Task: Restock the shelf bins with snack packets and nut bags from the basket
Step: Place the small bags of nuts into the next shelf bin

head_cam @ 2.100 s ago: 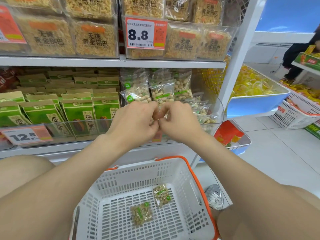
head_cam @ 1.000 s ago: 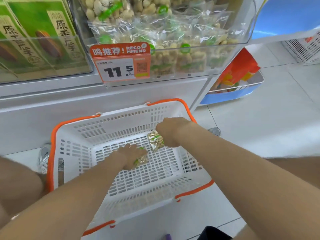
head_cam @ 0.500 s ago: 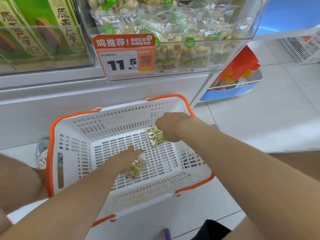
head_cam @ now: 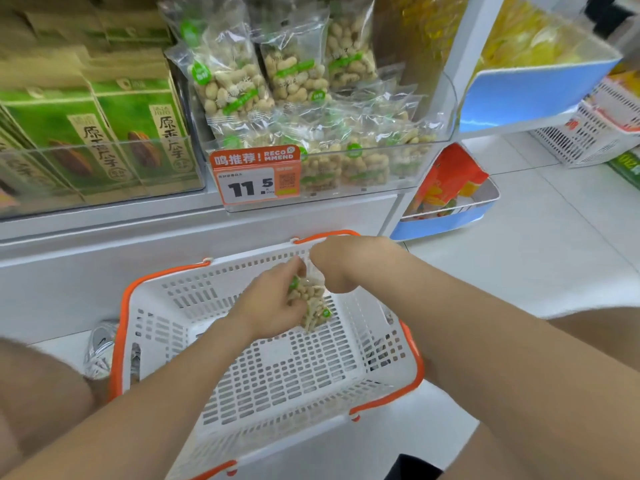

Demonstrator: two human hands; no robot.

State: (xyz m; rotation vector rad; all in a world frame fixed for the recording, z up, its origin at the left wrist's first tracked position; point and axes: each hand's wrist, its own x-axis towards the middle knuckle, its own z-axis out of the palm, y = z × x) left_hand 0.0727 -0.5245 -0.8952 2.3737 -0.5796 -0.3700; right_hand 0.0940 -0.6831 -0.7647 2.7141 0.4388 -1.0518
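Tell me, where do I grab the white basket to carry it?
Probably the orange handles, from above. They lie folded down along the left and right rims of the basket, so hook fingers under each, swing both up and grip together.

Basket (head_cam: 207, 282): matt white perforated plastic, orange plastic rim. Nut bags (head_cam: 228, 81): clear, glossy, crinkled film. Shelf bin (head_cam: 426, 147): transparent, smooth, glossy plastic. Green packets (head_cam: 138, 126): matt-looking printed paper. Floor (head_cam: 554, 254): smooth, light, faintly glossy tiles.
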